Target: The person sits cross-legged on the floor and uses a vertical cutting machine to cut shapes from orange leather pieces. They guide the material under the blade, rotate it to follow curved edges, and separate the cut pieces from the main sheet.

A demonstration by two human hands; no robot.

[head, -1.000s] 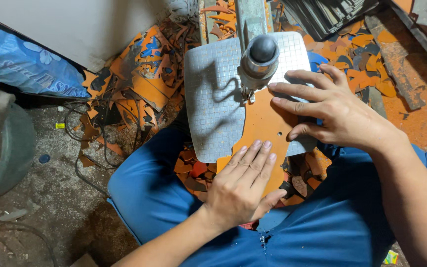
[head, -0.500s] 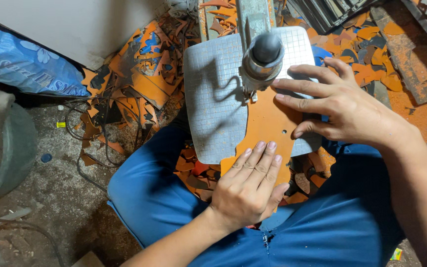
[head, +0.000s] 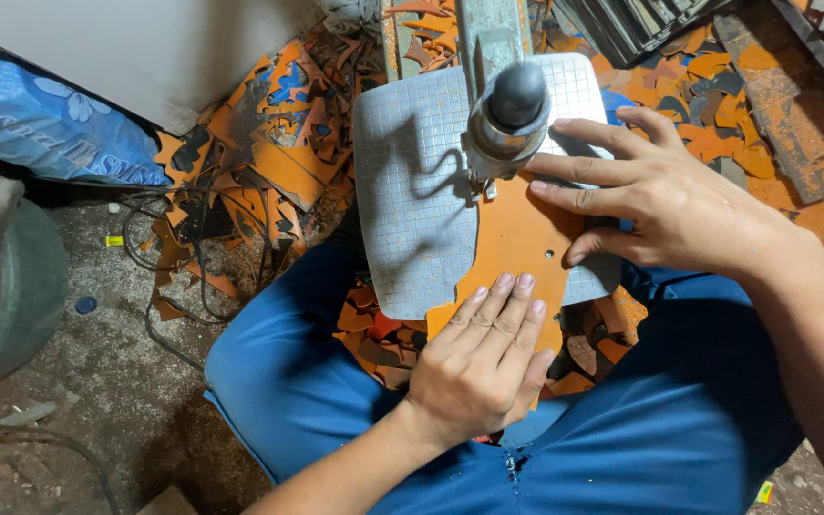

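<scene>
At the far left a blue printed plastic sack (head: 45,124) is seen lying against a white wall panel (head: 145,48), with a grey-green rounded tub (head: 2,286) below it on the dirty concrete floor (head: 97,381). A thin black cable (head: 159,305) is trailed across that floor towards a heap of orange and dark offcuts (head: 269,143).

Next comes the grey gridded metal work plate (head: 412,191), carried above the lap in blue trousers (head: 278,381). The flat orange sheet piece (head: 517,238) is laid on the plate's near right part and is run out past its near edge. The far end of the sheet is tucked under the round grey metal machine head (head: 509,110), which is set over the plate's middle.

The left hand (head: 479,367) is pressed flat on the sheet's near end, just off the plate's near edge, fingers together and stretched forward, nothing clamped. More scraps (head: 383,334) are seen below the plate between the knees.

The right hand (head: 665,195) is spread on the sheet's right side at the plate's right edge, fingers apart and pointed towards the machine head, fingertips just beside it; the sheet is pinned down, not gripped. Further right, orange scraps (head: 717,105) are scattered on the ground.
</scene>
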